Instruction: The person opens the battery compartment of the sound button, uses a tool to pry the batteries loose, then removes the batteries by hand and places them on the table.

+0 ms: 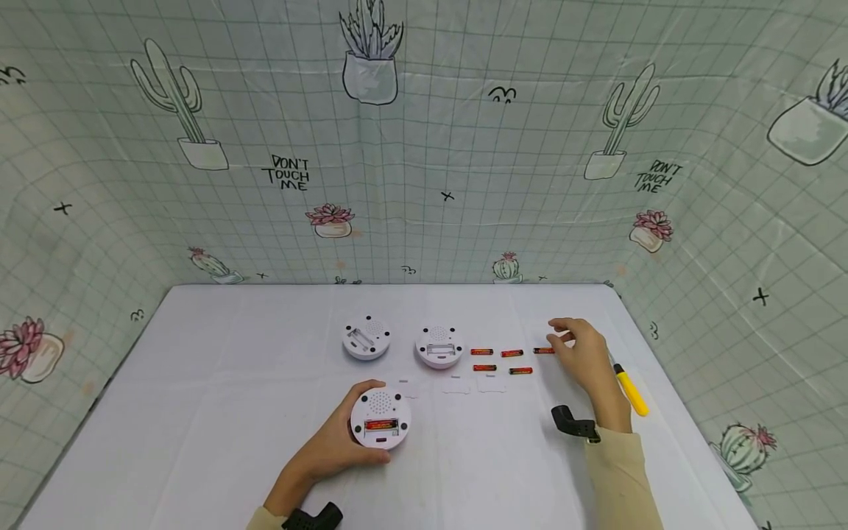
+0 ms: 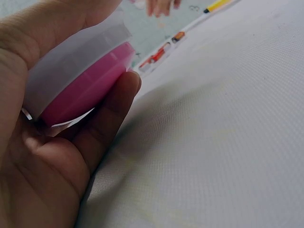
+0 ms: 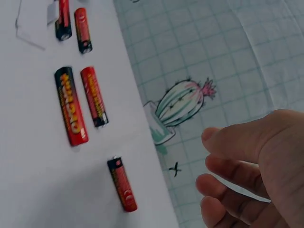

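My left hand (image 1: 334, 442) grips a round white battery-powered device (image 1: 380, 401) by its edge, its speaker holes and battery compartment facing up. A red battery (image 1: 380, 425) sits in that compartment. From the left wrist view, the device's other side is pink (image 2: 90, 85), with thumb and fingers around the rim. Over the table's right side, my right hand (image 1: 583, 357) is raised with fingers loosely bent and nothing between them. Closest to it lies a loose red-and-black battery (image 3: 122, 184), apart from the fingertips in the right wrist view.
Two similar white devices, left (image 1: 366, 338) and right (image 1: 439, 347), lie farther back with compartments uncovered. Several batteries (image 1: 484, 367) lie right of them. Thin pale pieces (image 1: 456, 385) rest in front. A yellow-handled tool (image 1: 631, 391) lies by the right forearm. Patterned cloth (image 1: 411, 169) surrounds the table.
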{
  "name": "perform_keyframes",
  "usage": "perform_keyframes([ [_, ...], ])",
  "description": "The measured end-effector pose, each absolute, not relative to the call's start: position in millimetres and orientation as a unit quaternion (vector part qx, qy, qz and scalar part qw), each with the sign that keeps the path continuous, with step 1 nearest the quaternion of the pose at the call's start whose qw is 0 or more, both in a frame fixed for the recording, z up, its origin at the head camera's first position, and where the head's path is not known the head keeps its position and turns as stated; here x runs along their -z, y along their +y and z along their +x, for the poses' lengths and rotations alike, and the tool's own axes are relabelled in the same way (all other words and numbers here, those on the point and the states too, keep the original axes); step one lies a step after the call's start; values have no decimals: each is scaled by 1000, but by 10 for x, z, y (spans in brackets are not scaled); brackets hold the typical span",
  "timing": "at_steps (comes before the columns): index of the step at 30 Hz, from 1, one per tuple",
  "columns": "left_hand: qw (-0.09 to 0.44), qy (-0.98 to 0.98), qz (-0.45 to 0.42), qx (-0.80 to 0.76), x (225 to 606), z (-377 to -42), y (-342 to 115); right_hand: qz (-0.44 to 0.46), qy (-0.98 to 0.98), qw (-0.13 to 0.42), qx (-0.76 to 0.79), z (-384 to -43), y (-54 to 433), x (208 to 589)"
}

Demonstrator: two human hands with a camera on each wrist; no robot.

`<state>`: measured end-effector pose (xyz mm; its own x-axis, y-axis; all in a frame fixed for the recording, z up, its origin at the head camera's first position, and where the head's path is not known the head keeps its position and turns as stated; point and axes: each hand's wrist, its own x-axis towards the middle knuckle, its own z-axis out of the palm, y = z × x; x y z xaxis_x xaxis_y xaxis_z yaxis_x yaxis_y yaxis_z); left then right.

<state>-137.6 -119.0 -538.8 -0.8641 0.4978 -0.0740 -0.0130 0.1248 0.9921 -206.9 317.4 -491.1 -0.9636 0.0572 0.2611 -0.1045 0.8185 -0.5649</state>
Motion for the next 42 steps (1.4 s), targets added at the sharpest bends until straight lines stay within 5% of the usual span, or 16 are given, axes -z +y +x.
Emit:
perform_keyframes([
  [12, 196, 722, 171, -640, 5399, -1398, -1215, 154, -901, 256, -315, -1921, 2523, 4480],
  [22, 196, 727, 167, -637, 5398, -1398, -1233, 283, -870, 178, -363, -1733, 1803, 4487],
  [30, 202, 692, 202, -663, 5430, -1382, -1219, 379, -856, 58, -345, -1473, 1183, 4820],
  [42, 215, 659, 236, -681, 5422, -1369, -1200, 346, -865, 45, -359, -1351, 994, 4937],
])
